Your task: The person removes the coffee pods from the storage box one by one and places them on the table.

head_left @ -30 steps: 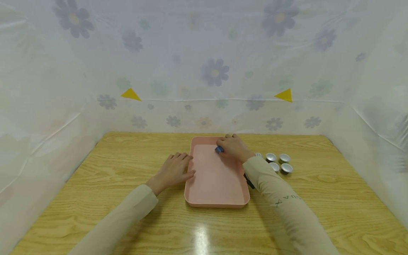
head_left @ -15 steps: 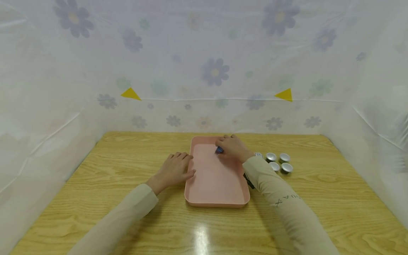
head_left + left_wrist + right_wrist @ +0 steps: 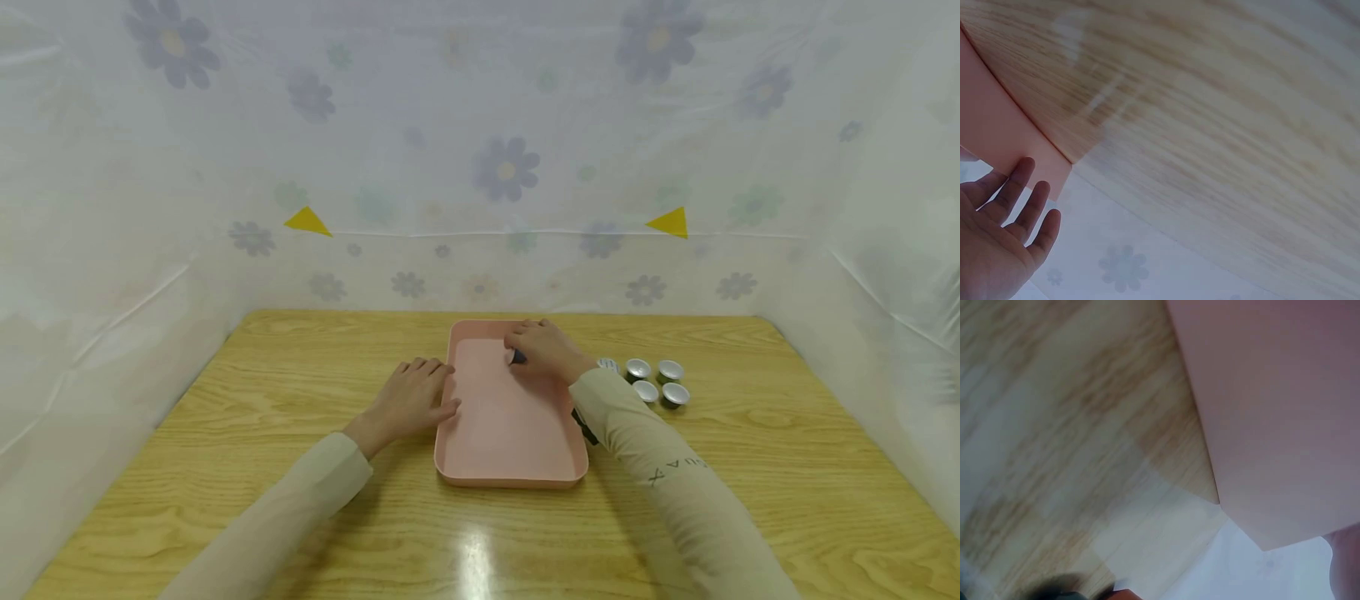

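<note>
A pink rectangular tray (image 3: 510,433) lies on the wooden table in the head view. My left hand (image 3: 408,398) rests at its left rim, thumb over the edge; in the left wrist view the fingers (image 3: 1040,203) are spread and nearly straight against the outer wall. Over the tray's far right part, my right hand (image 3: 549,350) pinches a small dark blue coffee capsule (image 3: 517,357), its pale lid side facing left. The hand hides the rest of the capsule. In the right wrist view, the tray's side (image 3: 1272,425) fills the right part and the capsule is out of sight.
Several coffee capsules (image 3: 675,395) with silver lids stand right of the tray, partly behind the right sleeve (image 3: 645,450). A dark object (image 3: 583,427) lies along the tray's right side under the forearm. A flowered sheet (image 3: 480,275) rises behind the table.
The capsule in my right hand has turned, so a paler side now shows. The right fingers have shifted slightly left; the left hand and tray have stayed put.
</note>
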A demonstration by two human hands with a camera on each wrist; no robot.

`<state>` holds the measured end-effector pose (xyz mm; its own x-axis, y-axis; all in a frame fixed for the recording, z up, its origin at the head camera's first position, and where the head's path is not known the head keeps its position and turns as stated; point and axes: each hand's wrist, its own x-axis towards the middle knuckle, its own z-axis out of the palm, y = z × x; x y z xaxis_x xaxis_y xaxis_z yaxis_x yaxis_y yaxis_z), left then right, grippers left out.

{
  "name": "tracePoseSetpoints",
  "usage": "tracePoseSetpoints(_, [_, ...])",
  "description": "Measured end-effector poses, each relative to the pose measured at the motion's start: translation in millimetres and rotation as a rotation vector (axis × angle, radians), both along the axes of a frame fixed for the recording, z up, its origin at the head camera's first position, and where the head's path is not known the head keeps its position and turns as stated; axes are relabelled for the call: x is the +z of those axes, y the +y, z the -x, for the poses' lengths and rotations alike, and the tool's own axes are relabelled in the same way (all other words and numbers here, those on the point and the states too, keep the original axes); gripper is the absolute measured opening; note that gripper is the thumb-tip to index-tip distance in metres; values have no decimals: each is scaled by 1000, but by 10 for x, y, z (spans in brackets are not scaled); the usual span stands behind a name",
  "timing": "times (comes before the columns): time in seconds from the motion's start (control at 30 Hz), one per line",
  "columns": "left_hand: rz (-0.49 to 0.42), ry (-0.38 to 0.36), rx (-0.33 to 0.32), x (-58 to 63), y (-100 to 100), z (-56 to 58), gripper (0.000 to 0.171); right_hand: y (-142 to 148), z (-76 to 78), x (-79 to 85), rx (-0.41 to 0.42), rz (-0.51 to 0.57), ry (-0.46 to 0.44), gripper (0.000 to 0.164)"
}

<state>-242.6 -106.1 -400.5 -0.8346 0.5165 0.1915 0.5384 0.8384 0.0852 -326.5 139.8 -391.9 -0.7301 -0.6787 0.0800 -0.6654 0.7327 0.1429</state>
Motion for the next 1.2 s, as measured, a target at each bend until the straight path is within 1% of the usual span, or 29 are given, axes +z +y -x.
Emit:
tracePoseSetpoints(0.23, [-1,-2,2,-5,5,3,50,-4,-18,-9,47,26,46,18])
tracePoseSetpoints(0.33, [-2,-8,5,-2,8,-3,50,-4,-19,-16,64,31,59,17])
tracePoseSetpoints(0.7, [-5,-13,3,1,11,-7,50,-21,-46,3,73,42,38,26])
tracePoseSetpoints(1.03, [-16,-12,1,6,8,-11,50,-48,-115,80,78,3,63,37])
tracePoseSetpoints(1.2, [-14,-19,4,12,9,-10,50,-48,-139,106,96,-5,102,36])
